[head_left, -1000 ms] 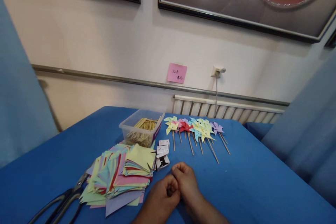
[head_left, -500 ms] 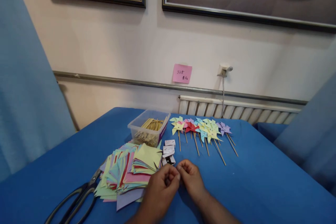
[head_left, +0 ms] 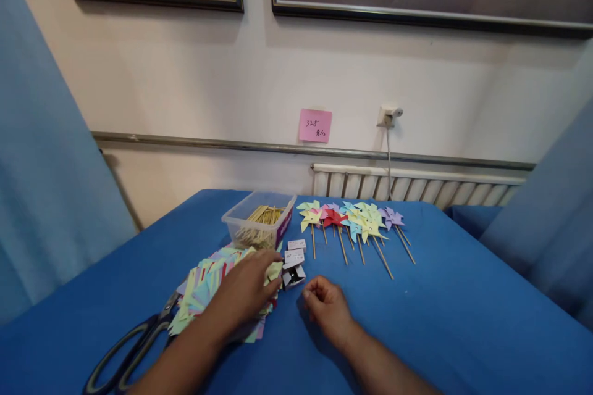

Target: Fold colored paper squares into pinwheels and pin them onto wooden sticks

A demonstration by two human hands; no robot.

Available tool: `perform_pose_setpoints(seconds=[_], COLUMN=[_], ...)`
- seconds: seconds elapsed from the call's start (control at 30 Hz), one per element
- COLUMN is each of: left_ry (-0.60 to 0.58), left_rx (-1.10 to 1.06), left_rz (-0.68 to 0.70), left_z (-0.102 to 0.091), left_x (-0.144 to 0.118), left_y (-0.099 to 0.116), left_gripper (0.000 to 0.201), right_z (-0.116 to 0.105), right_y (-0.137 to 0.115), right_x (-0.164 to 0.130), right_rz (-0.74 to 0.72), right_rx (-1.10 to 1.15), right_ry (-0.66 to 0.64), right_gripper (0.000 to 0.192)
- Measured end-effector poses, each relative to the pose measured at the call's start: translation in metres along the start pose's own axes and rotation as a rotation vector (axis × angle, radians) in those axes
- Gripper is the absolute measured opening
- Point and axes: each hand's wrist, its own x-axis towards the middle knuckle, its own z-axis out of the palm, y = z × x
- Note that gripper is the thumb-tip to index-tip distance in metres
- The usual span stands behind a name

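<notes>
Resting flat on the stack of coloured paper squares (head_left: 204,287), the left hand (head_left: 248,287) spreads its fingers open, while the right hand (head_left: 324,308) sits curled in a loose fist on the blue tablecloth (head_left: 463,321), apart, near the small white boxes (head_left: 294,262); whether it holds anything, I cannot tell.

Paper stack (head_left: 204,287) between scissors (head_left: 134,345) and small boxes (head_left: 293,264), stick tub (head_left: 259,219) behind, pinwheels (head_left: 352,222) rightward.
</notes>
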Motion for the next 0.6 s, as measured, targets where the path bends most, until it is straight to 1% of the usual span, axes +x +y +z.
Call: perform_pose_setpoints(seconds=[0.03,0.07,0.13,0.17,0.27,0.37,0.47,0.6], left_ry=[-0.025,-0.045,-0.075,-0.073,-0.068,-0.101,-0.137,-0.141], left_rx=[0.024,0.043,0.079,0.091,0.093,0.014,-0.069,-0.127], left_rz=[0.033,0.03,-0.016,-0.036,-0.097,-0.158,-0.223,-0.257], left_z=[-0.003,-0.004,-0.001,0.002,0.007,0.004,-0.003,-0.005], left_x=[0.003,0.004,0.004,0.002,-0.002,-0.002,-0.001,-0.002], left_y=[-0.009,-0.018,-0.03,-0.034,-0.039,-0.038,-0.04,-0.047], left_gripper=[0.036,0.042,0.053,0.053,0.043,0.036,0.036,0.04], right_z=[0.0,0.0,0.0,0.0,0.001,0.002,0.003,0.003], right_y=[-0.001,-0.001,-0.002,-0.002,-0.001,-0.003,-0.006,-0.011], right_x=[-0.001,-0.001,-0.002,-0.003,-0.005,-0.008,-0.011,-0.015], right_rz=[-0.002,-0.005,-0.011,-0.014,-0.018,-0.019,-0.03,-0.053], right_rx=[-0.011,-0.023,-0.046,-0.057,-0.085,-0.125,-0.222,-0.322], right_ry=[-0.004,-0.007,-0.012,-0.014,-0.013,-0.016,-0.038,-0.051], right_gripper=[0.017,0.015,0.012,0.011,0.009,0.007,0.007,0.008])
